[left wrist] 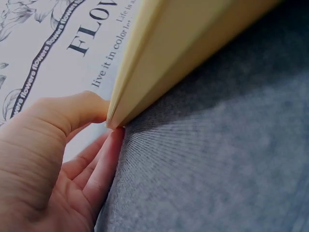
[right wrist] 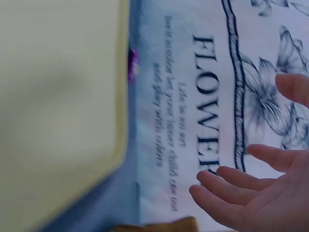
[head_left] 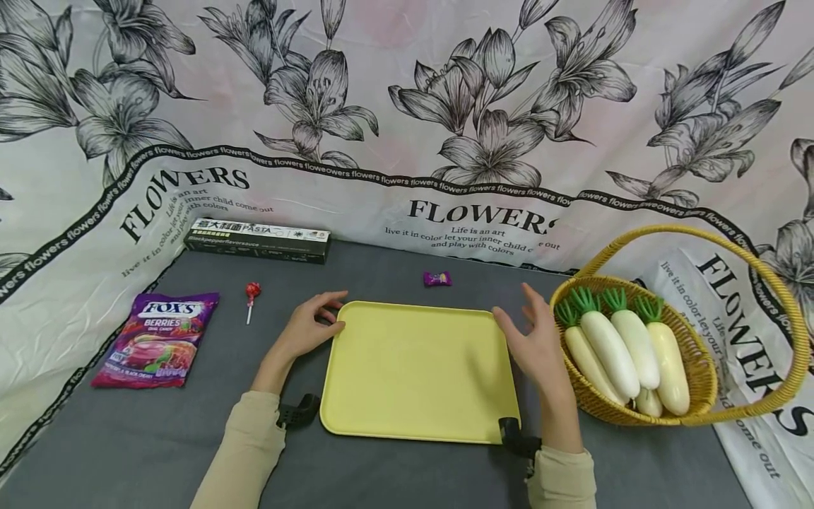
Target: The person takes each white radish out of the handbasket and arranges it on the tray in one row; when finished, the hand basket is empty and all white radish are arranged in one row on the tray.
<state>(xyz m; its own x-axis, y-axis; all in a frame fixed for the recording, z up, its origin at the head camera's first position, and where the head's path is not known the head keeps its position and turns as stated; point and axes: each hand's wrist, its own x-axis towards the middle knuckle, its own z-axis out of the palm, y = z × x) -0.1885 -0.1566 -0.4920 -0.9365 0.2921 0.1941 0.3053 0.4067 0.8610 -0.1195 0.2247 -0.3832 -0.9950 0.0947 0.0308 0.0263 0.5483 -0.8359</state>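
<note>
A yellow rectangular tray (head_left: 420, 373) lies on the grey cloth between both forearms. At its far left corner is my left hand (head_left: 311, 326). In the left wrist view, the thumb (left wrist: 87, 107) and a fingertip of that hand pinch the tray corner (left wrist: 116, 113). My right hand (head_left: 533, 343), fingers spread and holding nothing, is beside the tray's far right corner. The right wrist view shows this hand (right wrist: 260, 193) apart from the tray rim (right wrist: 121, 96), its palm and fingers relaxed.
A yellow wicker basket (head_left: 706, 382) of white radishes (head_left: 610, 353) stands at right. Beyond the tray lies a purple wrapped candy (head_left: 437, 278). Leftward are a red lollipop (head_left: 253, 291), a purple Fox's candy bag (head_left: 159, 341) and a black-and-white pasta box (head_left: 257, 240). Flower-printed cloth (head_left: 356, 198) hangs behind.
</note>
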